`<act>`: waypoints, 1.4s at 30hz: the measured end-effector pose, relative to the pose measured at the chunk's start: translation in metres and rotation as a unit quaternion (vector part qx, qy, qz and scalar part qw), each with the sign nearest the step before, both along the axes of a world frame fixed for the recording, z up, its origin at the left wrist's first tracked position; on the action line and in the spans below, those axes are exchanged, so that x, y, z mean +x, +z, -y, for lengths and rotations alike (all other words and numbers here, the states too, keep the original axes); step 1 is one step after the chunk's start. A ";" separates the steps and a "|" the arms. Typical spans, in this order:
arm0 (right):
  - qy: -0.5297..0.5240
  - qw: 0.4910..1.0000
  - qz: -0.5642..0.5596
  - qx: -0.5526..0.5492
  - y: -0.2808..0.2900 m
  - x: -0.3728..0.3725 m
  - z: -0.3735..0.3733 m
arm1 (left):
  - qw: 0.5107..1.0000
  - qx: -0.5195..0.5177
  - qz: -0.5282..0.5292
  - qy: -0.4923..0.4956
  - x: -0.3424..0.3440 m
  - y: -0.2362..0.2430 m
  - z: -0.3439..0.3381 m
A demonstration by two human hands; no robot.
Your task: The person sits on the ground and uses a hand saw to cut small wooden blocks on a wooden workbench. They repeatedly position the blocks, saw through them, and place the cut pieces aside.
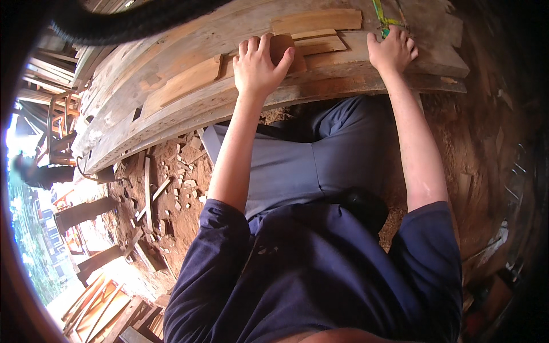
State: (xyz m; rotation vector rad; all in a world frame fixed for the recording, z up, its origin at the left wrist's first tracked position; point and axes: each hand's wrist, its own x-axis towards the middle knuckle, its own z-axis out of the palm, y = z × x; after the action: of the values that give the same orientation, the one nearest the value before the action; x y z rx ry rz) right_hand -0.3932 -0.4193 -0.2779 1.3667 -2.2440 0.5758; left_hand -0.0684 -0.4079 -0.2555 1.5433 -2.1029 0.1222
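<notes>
My left hand [255, 70] lies on the workbench [123, 123] with its fingers apart, against a darker brown wood block [282, 47] beside the thumb. To its left is a long flat wooden board [186, 81]; short wood strips [320, 43] lie to its right. My right hand [393, 52] is at the bench's right part, fingers curled round the near end of a green-and-yellow tool [380, 10]. The tool's kind does not show, and the hand hides part of it.
A wider plank [317, 20] lies farther back on the bench. Small wood offcuts [186, 183] and narrow sticks [148, 191] litter the brown ground at left. Wooden frames [60, 123] and stacked timber [100, 306] stand along the left side. A dark curved band [131, 27] crosses the top left.
</notes>
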 end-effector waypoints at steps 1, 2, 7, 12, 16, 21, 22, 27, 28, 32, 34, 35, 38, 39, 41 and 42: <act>-0.003 1.000 0.002 0.003 0.000 0.000 0.001 | 1.000 -0.004 0.003 0.008 -0.001 0.000 -0.001; -0.006 1.000 0.003 0.005 0.000 0.001 0.001 | 1.000 -0.030 0.000 0.005 -0.001 0.001 -0.002; -0.009 1.000 0.010 0.015 0.002 0.002 0.000 | 0.986 -0.164 -0.001 0.012 -0.003 -0.002 -0.012; -0.003 1.000 0.009 0.008 0.004 0.001 -0.002 | 0.979 -0.202 0.000 0.012 -0.003 -0.010 -0.012; -0.006 1.000 0.019 0.010 0.006 0.002 -0.001 | 0.972 -0.235 0.007 0.021 -0.002 -0.015 -0.010; -0.002 1.000 0.017 0.003 0.006 0.004 -0.001 | 0.965 -0.263 0.008 0.015 0.000 -0.022 -0.006; -0.002 1.000 0.017 0.006 0.006 0.004 -0.002 | 0.965 -0.263 0.008 0.015 0.000 -0.023 -0.005; 0.004 0.999 0.031 -0.006 0.011 0.011 -0.005 | 0.961 -0.276 0.009 0.024 0.001 -0.026 -0.005; 0.001 0.999 0.033 0.002 0.013 0.011 -0.005 | 0.960 -0.277 0.009 0.025 0.000 -0.024 -0.006; 0.005 0.999 0.038 -0.003 0.018 0.015 -0.008 | 0.980 -0.192 0.003 0.049 -0.005 -0.012 -0.012; -0.003 0.999 0.039 -0.011 0.020 0.015 -0.008 | 0.983 -0.174 -0.015 0.048 -0.010 -0.003 -0.011; -0.002 0.999 0.045 -0.008 0.019 0.015 -0.008 | 0.983 -0.180 -0.016 0.040 -0.014 0.001 -0.010; 0.018 0.998 0.053 -0.028 0.016 0.014 -0.008 | 0.975 -0.223 -0.009 -0.015 -0.025 0.010 -0.003; 0.023 0.998 0.054 -0.038 0.016 0.014 -0.008 | 0.975 -0.218 0.003 -0.037 -0.029 0.013 0.003; 0.026 0.997 0.045 -0.048 0.013 0.013 -0.008 | 0.974 -0.218 0.006 -0.060 -0.032 0.016 0.008; 0.031 0.997 0.037 -0.053 0.012 0.012 -0.008 | 0.975 -0.218 -0.009 -0.049 -0.031 0.018 0.010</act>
State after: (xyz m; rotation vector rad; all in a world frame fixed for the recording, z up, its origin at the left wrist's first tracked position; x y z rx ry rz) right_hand -0.3811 -0.4109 -0.2655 1.3853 -2.2006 0.7676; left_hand -0.0998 -0.4177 -0.2374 1.1733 -1.9663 0.4960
